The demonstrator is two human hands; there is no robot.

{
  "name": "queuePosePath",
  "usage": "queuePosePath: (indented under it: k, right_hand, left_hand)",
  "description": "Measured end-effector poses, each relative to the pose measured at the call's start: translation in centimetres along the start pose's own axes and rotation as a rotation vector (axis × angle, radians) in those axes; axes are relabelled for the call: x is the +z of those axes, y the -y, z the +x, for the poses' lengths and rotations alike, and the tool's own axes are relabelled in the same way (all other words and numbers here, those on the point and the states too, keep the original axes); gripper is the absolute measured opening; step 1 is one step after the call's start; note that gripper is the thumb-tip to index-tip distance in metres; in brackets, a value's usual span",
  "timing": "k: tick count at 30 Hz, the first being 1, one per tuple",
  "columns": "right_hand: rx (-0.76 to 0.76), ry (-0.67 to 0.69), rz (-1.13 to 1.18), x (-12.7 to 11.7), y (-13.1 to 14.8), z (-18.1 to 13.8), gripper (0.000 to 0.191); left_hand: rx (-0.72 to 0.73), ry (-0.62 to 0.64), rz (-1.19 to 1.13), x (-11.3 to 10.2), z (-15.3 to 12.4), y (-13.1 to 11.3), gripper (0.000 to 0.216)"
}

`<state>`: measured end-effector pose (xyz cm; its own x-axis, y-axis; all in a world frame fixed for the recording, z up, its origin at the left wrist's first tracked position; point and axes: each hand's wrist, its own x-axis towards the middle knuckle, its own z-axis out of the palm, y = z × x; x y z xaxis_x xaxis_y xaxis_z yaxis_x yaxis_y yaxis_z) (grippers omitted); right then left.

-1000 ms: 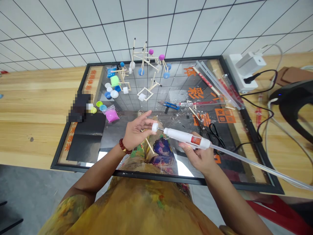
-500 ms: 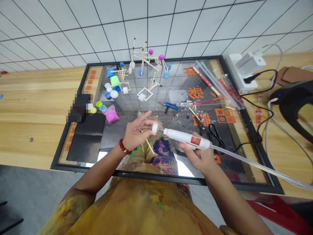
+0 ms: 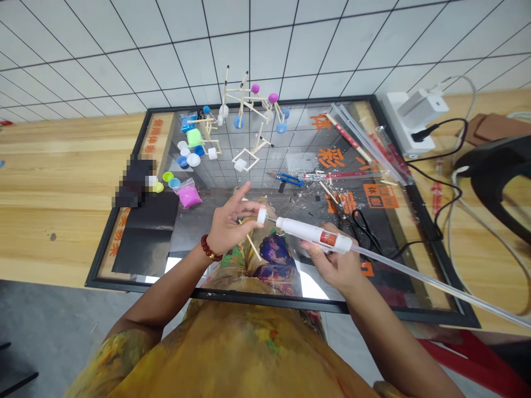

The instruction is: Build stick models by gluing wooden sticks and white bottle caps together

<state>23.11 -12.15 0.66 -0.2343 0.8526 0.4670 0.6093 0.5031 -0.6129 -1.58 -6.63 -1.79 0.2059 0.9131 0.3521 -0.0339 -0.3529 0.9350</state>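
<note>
My left hand (image 3: 232,222) pinches a small white bottle cap (image 3: 261,216) between thumb and fingers, with the forefinger stretched out above. In my right hand (image 3: 338,260) is a white glue gun (image 3: 309,231), a long clear glue stick (image 3: 418,271) trailing from its back end. The gun's metal nozzle points left and reaches the cap; whether it touches is too fine to tell. Below my left hand shows a thin wooden stick (image 3: 254,247); I cannot tell whether it is held or lies on the glass.
Matchstick models with caps (image 3: 244,105) stand at the back of the black-framed glass (image 3: 265,301). Loose caps (image 3: 193,160) and a pink bag (image 3: 189,195) sit to the left. Blue snips (image 3: 289,178), scissors (image 3: 346,213), clear glue sticks (image 3: 369,138) and a power strip (image 3: 409,124) are rightward.
The glue gun and my right hand have shifted very slightly left. My left hand keeps the cap in nearly the same place.
</note>
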Motion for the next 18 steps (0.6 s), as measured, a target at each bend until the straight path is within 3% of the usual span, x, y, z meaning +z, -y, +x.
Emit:
queuePosePath:
  k: [9, 18]
  right_hand:
    - [0.056, 0.022, 0.025, 0.07, -0.09, -0.1, 0.024]
    - [0.006, -0.006, 0.031, 0.14, 0.03, -0.03, 0.02]
  left_hand:
    - [-0.012, -0.004, -0.059, 0.12, 0.25, -0.33, 0.098]
    - [0.032, -0.021, -0.016, 0.16, 0.05, -0.73, 0.096]
